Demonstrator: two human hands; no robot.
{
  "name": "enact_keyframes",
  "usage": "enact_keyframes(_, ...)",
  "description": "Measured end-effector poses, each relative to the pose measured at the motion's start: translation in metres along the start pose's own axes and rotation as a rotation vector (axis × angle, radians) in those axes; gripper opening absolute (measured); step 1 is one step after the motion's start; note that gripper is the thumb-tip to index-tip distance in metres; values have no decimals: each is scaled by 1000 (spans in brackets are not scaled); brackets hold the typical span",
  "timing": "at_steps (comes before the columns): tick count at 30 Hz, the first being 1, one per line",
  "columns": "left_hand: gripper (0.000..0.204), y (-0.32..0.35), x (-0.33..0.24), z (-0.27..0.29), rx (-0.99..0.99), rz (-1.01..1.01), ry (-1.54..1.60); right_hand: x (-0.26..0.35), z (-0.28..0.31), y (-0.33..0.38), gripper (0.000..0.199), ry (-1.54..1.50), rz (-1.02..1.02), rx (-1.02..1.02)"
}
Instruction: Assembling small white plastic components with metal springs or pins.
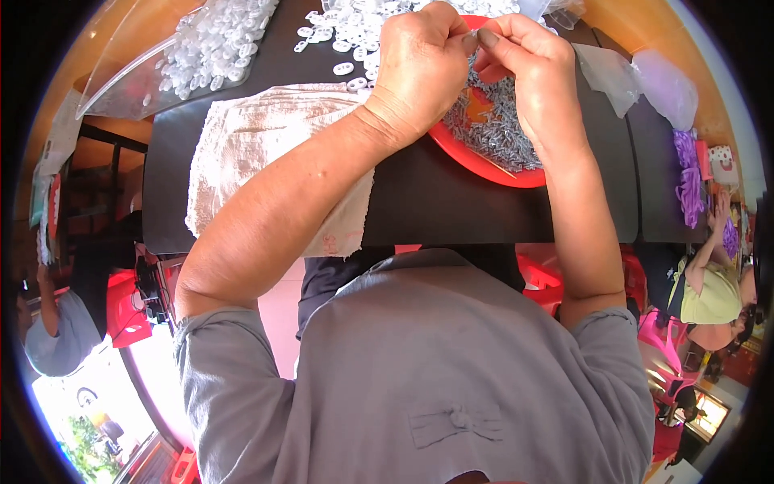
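Observation:
My left hand [423, 73] and my right hand [538, 77] meet over a red plate [484, 171]. Thumbs and fingers of both are pinched together, tip to tip, around something tiny that I cannot make out. On the plate, under my right hand, lies a heap of small grey metal pins [504, 129], like short screws. Beyond and beside my left hand spreads a loose pile of small white oval plastic pieces [347, 32] with holes in them. My left forearm crosses above a beige cloth [242, 153].
A clear plastic bag [214, 52] of similar white pieces lies at the far left of the dark table [403, 210]. Clear plastic bags [617, 81] and purple ribbon [688, 181] are at the right. One person [713, 290] sits to the right, another [60, 331] to the left.

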State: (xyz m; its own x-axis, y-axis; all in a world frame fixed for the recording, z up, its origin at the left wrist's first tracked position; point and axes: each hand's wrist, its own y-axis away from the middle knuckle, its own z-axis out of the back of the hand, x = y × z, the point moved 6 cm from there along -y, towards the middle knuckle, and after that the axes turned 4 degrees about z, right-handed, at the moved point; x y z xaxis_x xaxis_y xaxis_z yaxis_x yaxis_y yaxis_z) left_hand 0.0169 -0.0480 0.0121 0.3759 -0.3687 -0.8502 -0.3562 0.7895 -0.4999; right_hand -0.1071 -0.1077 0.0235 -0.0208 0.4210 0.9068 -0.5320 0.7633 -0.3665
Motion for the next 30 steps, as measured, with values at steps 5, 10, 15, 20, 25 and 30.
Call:
enact_keyframes(5,12,-6,10,-3,102,182,113,-1,2,-1,15,40,8,-1)
enact_keyframes(10,16,-2,15,-7,140,520,361,-1,22,-4,14,44,28,-84)
enact_keyframes(15,17,-3,16,-5,139,524,421,6,24,-5,18,8,96,-66)
enact_keyframes(20,17,-1,16,-5,135,536,434,9,19,-3,20,4,97,-45)
enact_keyframes(25,17,0,15,-7,143,562,466,11,17,-3,21,31,118,-28)
enact_keyframes(30,16,1,15,-8,147,547,459,12,15,-3,22,19,136,-18)
